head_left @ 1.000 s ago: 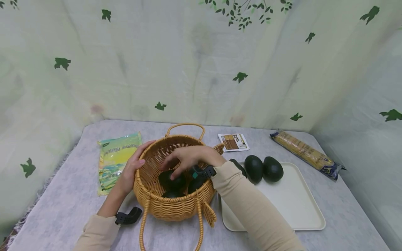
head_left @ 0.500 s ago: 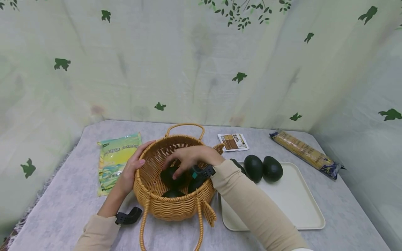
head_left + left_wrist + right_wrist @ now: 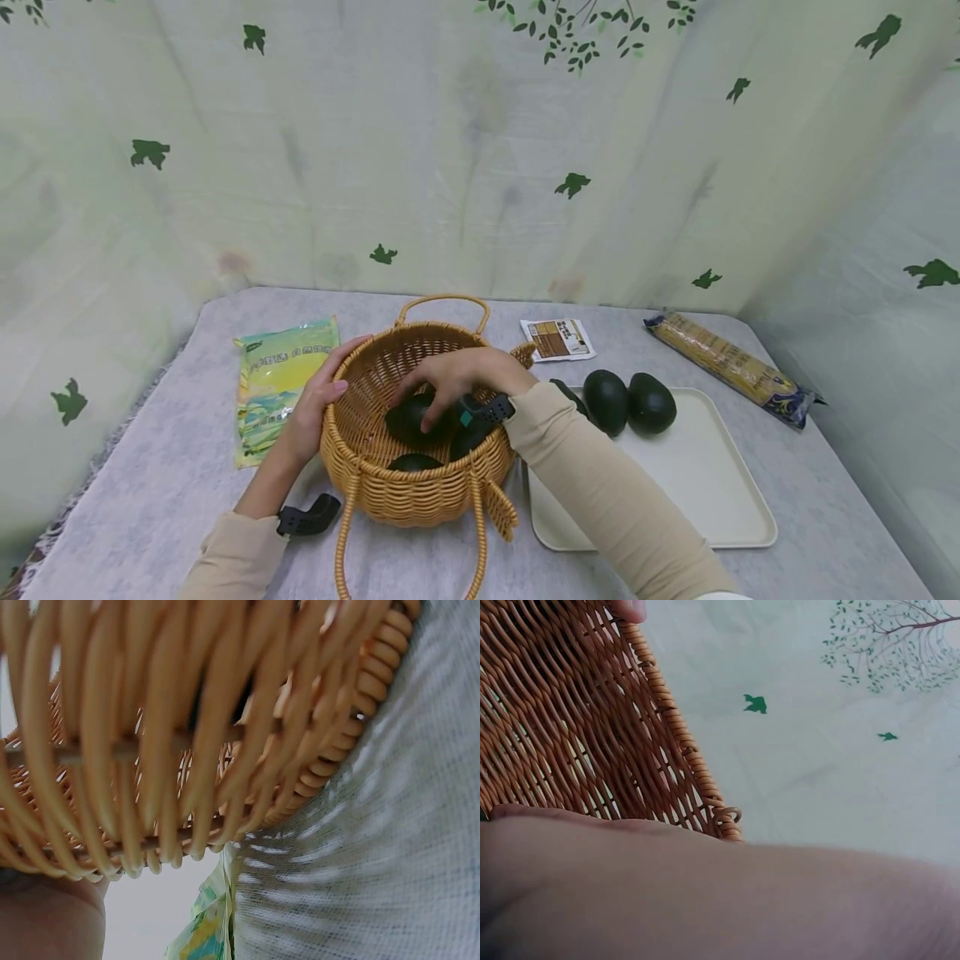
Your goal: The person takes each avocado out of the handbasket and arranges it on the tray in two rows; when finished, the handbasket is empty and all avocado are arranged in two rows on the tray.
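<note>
A round wicker basket [image 3: 405, 505] stands mid-table, its front handle hanging down. My left hand [image 3: 309, 410] grips its left rim, thumb over the edge; in the left wrist view the woven wall [image 3: 150, 712] fills most of the picture. My right hand [image 3: 459, 375] reaches inside, thumb and fingers around a dark avocado [image 3: 405, 422]. Below it lies another avocado [image 3: 414, 463], and a third avocado [image 3: 463, 442] sits at the right, partly under the wrist. In the right wrist view the forearm [image 3: 705, 900] covers the lower part, hiding the fingers.
Right of the basket is a cream tray [image 3: 712, 492] with two avocados [image 3: 606, 403] near its back edge and a dark shape partly behind my sleeve. A yellow-green bag [image 3: 281, 375] lies left, a small packet [image 3: 558, 340] behind, a long noodle pack [image 3: 731, 365] far right.
My right hand and the avocado under it have shifted slightly to the right inside the basket. The left hand stays on the rim.
</note>
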Action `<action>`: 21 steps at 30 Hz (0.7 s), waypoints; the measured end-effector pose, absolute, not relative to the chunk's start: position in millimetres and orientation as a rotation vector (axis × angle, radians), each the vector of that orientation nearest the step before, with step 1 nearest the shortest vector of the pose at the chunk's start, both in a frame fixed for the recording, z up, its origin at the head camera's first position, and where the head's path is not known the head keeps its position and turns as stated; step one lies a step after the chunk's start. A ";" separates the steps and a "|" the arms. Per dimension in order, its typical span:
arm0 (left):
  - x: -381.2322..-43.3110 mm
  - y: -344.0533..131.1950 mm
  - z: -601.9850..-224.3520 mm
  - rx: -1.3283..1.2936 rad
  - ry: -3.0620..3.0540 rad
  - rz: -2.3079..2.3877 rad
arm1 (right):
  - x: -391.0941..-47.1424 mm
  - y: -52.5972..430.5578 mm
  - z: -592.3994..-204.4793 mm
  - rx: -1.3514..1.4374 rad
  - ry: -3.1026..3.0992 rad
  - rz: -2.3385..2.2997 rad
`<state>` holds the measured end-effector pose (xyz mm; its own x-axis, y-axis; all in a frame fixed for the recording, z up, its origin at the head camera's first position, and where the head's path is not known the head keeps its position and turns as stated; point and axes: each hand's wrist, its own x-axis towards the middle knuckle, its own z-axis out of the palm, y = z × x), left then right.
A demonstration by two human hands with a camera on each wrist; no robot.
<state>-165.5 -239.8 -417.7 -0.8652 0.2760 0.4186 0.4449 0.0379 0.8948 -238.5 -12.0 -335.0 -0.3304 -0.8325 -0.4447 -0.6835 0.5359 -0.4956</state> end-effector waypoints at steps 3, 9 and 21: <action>-165.7 -239.7 -417.4 -0.758 -2.163 -1.950 | -238.1 -11.6 -335.2 -1.203 2.107 -0.288; -165.7 -239.6 -417.1 -0.753 -2.168 -1.941 | -239.3 -10.9 -336.6 -1.223 2.095 -0.303; -163.7 -238.6 -415.3 -0.740 -2.184 -1.927 | -238.2 -9.2 -333.2 -1.314 2.126 -0.314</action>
<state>-163.7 -238.6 -415.3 -0.8699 0.2690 0.4135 0.4437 0.0606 0.8941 -238.2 -9.2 -333.2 -0.3196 -0.8706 -0.3741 -0.7251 0.4788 -0.4949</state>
